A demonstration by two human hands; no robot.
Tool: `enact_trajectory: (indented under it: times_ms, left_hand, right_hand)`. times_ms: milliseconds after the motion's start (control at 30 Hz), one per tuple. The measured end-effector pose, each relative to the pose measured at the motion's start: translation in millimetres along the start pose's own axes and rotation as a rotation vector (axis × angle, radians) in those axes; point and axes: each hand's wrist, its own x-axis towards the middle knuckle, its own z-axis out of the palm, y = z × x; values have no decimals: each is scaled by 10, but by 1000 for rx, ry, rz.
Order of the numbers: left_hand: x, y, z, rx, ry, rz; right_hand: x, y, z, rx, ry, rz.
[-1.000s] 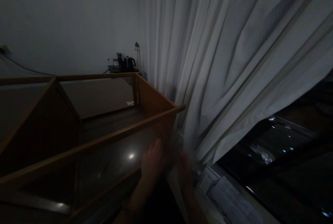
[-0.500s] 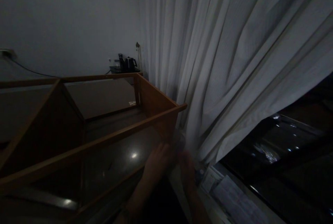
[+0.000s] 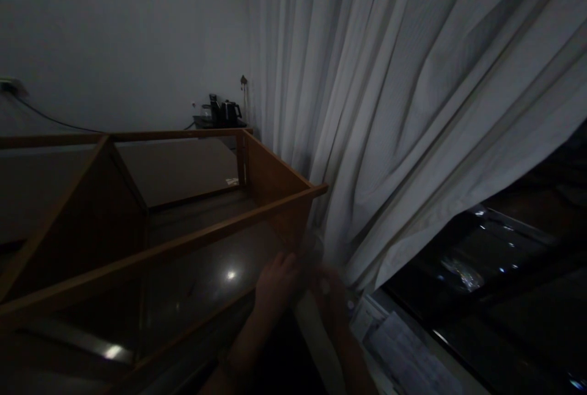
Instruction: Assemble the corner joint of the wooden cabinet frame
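Note:
The room is very dim. My left hand [image 3: 276,280] reaches forward to the near corner of a wooden shelf frame [image 3: 257,214], its fingers curled against the corner post. My right hand [image 3: 331,294] is close beside it, low by the hem of the white curtain [image 3: 403,107]. Both hands meet around a small dark thing between them that I cannot make out. The right hand's fingers are too dark and blurred to read.
The open wooden frame spreads over a glossy dark surface [image 3: 215,273] at the left. A kettle and tray [image 3: 222,114] stand on a far table by the wall. Papers [image 3: 403,352] lie on the sill at the lower right, beside a dark window [image 3: 495,260].
Both hands have edged slightly forward and closer together at the frame's corner. The view has shifted a little; the curtain and frame stay put.

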Motion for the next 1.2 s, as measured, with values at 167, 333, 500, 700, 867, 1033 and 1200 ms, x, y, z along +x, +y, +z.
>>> enact_trajectory:
  times_ms: [167,333,500,700,867,1033,1200]
  left_hand:
    - [6,-9,25,-20,-2,-1]
    - [7,-17,52,-32,8,-2]
    - [-54,-62,15,-52,44,-2]
    - [-59,-119,-116,-34,33,-218]
    - [55,-126,-166,-67,-80,-146]
    - [137,-174,-207,-183,-159,-95]
    - [215,-146,-240,-189,-207,-161]
  right_hand:
    - [7,148,-166,-230,-166,-320]
    - [21,159,-196,-304,-181,-418]
    - [-20,200,-138,-358,-125,-403]
    - [-22,145,-59,-300,-148,-273]
    - [5,44,-52,-228,-180,-202]
    - [15,-56,-33,-143,-195,-74]
    - [26,-173,17,31,-192,134]
